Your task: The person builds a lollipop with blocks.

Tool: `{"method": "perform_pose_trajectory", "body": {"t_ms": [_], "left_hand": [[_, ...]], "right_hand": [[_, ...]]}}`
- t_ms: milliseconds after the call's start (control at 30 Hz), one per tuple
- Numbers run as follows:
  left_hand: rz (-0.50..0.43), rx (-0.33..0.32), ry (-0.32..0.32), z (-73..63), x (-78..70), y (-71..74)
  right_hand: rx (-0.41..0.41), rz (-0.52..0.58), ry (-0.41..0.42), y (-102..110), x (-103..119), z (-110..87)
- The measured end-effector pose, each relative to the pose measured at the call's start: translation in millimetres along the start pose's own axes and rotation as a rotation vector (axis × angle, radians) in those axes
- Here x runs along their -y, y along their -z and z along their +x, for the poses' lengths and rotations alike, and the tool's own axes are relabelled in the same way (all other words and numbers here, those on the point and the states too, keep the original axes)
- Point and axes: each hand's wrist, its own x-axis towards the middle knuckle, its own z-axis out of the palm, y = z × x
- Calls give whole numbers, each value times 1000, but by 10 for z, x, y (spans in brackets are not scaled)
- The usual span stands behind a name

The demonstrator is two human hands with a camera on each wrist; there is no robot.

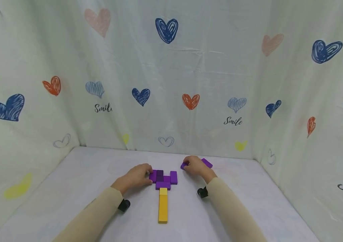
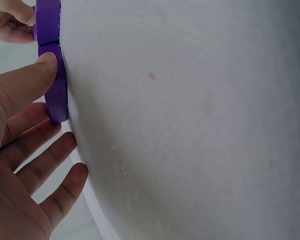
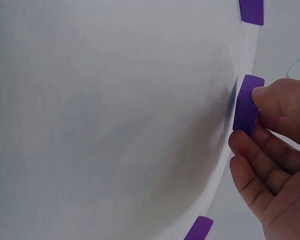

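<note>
On the white cloth, flat purple blocks (image 1: 163, 185) lie side by side in a cluster, above a strip of yellow blocks (image 1: 163, 210). My left hand (image 1: 136, 175) is at the cluster's left end. Its thumb and forefinger pinch a purple block (image 2: 60, 95), while the other fingers spread over the cloth. Farther back and to the right, my right hand (image 1: 196, 165) pinches another purple block (image 3: 246, 107) between thumb and fingers, close over the cloth. That block is partly hidden behind the fingers in the head view.
One more purple block (image 1: 206, 163) lies just beyond the right hand. A dark purple block (image 1: 160, 175) sits within the cluster. A curtain (image 1: 171, 74) printed with hearts surrounds the table at the back and both sides.
</note>
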Motion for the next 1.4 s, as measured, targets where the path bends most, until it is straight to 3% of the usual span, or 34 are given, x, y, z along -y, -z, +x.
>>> {"method": "perform_pose_trajectory", "body": {"t_ms": [300, 567, 1400], "left_hand": [[5, 7, 2, 16, 14, -23], [7, 7, 8, 13, 23, -21], [-5, -2, 0, 26, 38, -16]], "right_hand": [[8, 6, 122, -75, 184, 74], [55, 9, 175, -97, 410, 74], [152, 6, 191, -190, 596, 72]]}}
